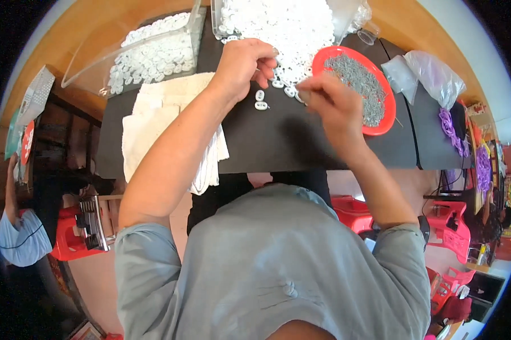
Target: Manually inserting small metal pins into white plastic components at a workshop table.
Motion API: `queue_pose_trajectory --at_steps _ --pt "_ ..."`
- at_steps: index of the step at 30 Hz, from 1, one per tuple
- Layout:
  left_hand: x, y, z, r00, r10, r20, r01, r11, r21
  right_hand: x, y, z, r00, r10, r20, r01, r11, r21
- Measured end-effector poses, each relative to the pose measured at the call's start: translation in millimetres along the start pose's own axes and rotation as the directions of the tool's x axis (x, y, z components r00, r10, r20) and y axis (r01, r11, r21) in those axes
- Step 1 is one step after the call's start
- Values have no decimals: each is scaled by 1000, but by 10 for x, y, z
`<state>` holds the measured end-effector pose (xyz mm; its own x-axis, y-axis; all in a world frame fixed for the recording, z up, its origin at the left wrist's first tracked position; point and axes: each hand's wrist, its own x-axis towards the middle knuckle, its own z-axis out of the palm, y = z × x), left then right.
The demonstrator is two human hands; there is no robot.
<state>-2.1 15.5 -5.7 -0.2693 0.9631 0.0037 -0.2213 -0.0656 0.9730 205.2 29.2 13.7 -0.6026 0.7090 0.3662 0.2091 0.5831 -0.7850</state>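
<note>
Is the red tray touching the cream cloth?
Apart. The head view shows dark tabletop between the red tray and the cream cloth.

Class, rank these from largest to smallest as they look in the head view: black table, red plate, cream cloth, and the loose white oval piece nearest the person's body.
1. Black table
2. Cream cloth and red plate: unsure, as the cloth is partly covered
3. White oval piece
</note>
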Motion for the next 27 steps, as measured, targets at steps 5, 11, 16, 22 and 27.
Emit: queue_pose_trajectory --at_steps 5,11,16,22,27 --pt "-10 28 42 999 -4 37 6 999 -48 574 130 118 997 65 -31 -59 983 172" --pt "-25 54 41 999 -31 42 32 999 -26 649 208 177 989 144 -27 -127 937 327" --pt "-19 45 25 999 -39 5 39 999 3 647 270 136 992 126 -25 -106 916 388" --pt "-21 35 72 999 -47 13 46 997 63 626 272 142 999 51 -5 -46 939 340" --pt "-38 37 104 1000 -24 -6 25 997 67 619 282 179 1000 -4 -3 4 949 315"
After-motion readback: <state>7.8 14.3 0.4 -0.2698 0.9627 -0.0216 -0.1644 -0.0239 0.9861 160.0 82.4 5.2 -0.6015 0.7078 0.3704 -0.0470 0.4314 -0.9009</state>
